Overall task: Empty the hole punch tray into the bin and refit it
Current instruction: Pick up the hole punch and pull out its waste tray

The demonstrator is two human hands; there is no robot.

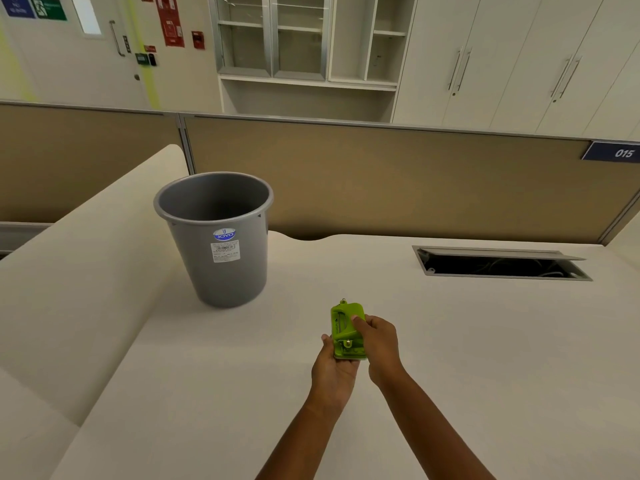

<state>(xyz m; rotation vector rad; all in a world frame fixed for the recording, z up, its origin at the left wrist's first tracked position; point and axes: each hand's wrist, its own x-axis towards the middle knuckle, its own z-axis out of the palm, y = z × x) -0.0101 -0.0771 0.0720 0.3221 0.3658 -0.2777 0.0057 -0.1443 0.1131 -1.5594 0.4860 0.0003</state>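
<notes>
A lime-green hole punch (344,325) is held above the white desk (450,341) in the lower middle of the head view. My left hand (334,370) cups it from below and the near end. My right hand (379,344) grips its right side, thumb pressed on the top. I cannot tell whether its tray is fitted; the underside is hidden by my palms. A grey plastic bin (216,237) with a white label stands upright on the desk, to the left of and beyond the punch, its mouth open.
An open cable hatch (502,265) with a raised metal flap is sunk in the desk at the right. A tan partition (381,181) runs along the desk's far edge. A lower cream surface (69,289) slopes away on the left.
</notes>
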